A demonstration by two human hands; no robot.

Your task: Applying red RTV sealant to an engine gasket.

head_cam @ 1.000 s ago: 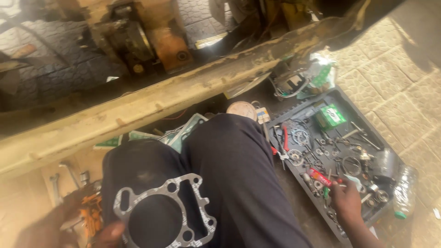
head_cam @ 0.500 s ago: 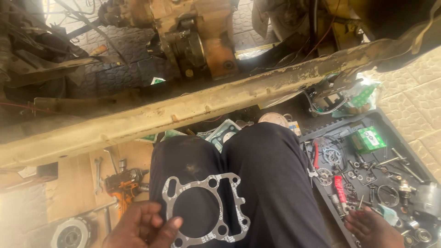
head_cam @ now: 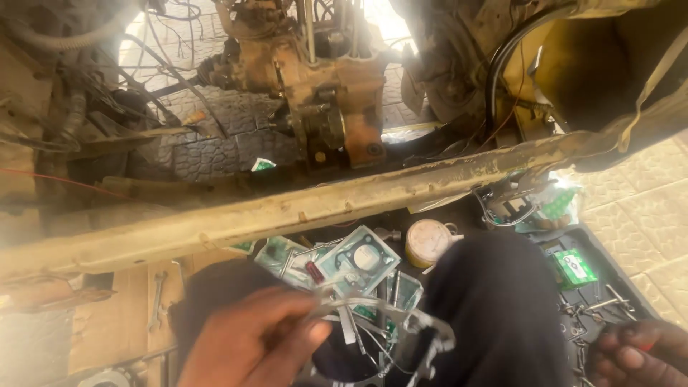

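Near the bottom edge, over the dark-trousered lap (head_cam: 494,301), left hand (head_cam: 251,344) is curled around the rim of a thin metal gasket (head_cam: 423,337), held up and blurred. Right hand (head_cam: 638,355) sits at the near right, fingers bent over small parts in the black tool tray (head_cam: 609,251); something red shows at its fingertips, but I cannot tell if it is gripped. Risks: the thin gasket could bend or kink under a one-sided pinch; it could snag on loose tools. Packaged gaskets (head_cam: 355,265) lie just beyond the knees.
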